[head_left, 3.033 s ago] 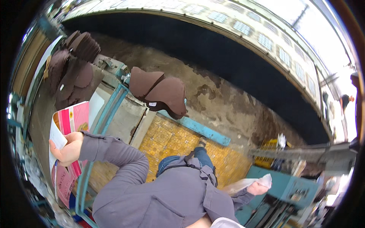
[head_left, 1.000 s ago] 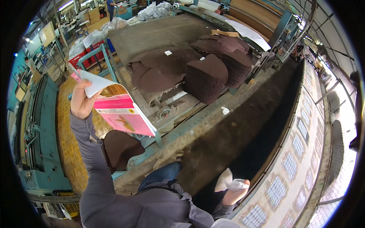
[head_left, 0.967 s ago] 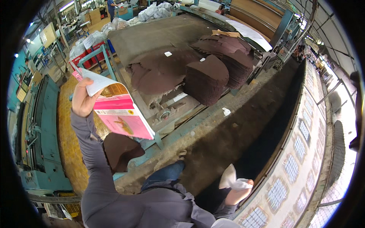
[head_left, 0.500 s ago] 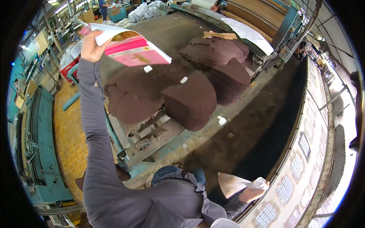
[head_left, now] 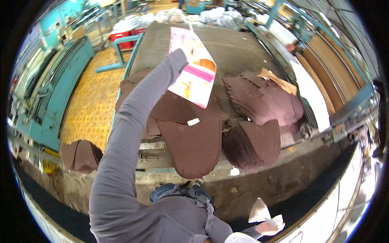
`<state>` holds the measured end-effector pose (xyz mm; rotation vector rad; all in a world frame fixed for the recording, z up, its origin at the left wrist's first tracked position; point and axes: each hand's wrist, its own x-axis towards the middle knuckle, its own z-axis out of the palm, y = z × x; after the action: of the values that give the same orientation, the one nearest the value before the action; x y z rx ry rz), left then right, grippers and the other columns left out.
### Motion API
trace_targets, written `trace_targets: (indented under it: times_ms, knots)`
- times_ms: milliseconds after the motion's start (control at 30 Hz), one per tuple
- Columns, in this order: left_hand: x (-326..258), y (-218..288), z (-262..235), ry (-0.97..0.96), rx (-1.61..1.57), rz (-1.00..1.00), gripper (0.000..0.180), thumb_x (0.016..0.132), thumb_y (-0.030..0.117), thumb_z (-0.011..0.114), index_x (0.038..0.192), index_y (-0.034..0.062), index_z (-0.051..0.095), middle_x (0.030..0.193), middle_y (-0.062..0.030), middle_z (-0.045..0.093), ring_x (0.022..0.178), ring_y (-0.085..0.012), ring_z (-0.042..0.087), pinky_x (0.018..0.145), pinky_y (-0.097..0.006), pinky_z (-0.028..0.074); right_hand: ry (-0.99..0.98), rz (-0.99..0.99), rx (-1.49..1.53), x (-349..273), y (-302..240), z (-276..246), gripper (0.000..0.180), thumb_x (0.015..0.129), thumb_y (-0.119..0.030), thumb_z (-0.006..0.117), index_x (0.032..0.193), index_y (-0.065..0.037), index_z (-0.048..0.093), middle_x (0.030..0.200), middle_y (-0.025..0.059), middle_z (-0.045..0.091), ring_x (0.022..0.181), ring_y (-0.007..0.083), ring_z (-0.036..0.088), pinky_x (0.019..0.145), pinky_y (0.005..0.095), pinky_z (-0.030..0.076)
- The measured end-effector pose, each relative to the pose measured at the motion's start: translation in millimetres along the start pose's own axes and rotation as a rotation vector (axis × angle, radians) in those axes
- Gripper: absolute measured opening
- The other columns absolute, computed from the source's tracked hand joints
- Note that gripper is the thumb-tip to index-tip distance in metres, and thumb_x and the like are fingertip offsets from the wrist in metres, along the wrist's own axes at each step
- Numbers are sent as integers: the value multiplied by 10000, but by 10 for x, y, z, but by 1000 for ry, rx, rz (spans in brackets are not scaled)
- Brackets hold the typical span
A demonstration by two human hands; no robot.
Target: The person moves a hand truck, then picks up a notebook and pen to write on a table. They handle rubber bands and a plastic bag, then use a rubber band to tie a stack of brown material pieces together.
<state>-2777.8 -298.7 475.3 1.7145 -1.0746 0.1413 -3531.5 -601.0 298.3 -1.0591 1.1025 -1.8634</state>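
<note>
- Gripping a thin pink-and-white booklet (head_left: 197, 75), the left hand (head_left: 190, 47) is raised over the table (head_left: 231, 40).
- The booklet is tilted, with a magenta band and orange-yellow pictures; its upper part is washed out by glare.
- Below it: stacked dark brown sheets (head_left: 194, 143).
- The right hand (head_left: 269, 229), low at right, is closed around a crumpled white piece (head_left: 259, 212), one flap upright.

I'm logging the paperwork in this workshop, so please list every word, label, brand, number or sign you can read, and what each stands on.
No text can be quoted from this view.
Pink-and-white booklet in the left hand: pink lettering and other print, too blurred and glared to read.
White slip on the brown stack: too small to tell if marked.
Pale, thin item in the right hand: no lettering visible.
</note>
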Motion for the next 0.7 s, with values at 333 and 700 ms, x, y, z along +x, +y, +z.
trace_targets:
  times_ms: [333, 700]
  knots:
    - [-366, 319, 591, 57, -452, -272, 100, 758, 8, 557, 663, 29, 579, 601, -54, 557, 561, -128, 562, 534, -261, 486, -74, 118, 252, 1088, 172, 1376, 447, 895, -351, 459, 1172, -7, 526, 1105, 99, 573, 1023, 267, 555, 913, 409, 415]
    - [-2626, -1328, 252, 759, -488, -1103, 149, 709, -1, 558, 858, -2, 549, 756, -112, 581, 646, -257, 597, 627, -355, 528, -175, 280, 294, 924, -474, 2184, 236, 916, -312, 481, 909, -85, 546, 860, 7, 547, 785, 125, 542, 723, 291, 411]
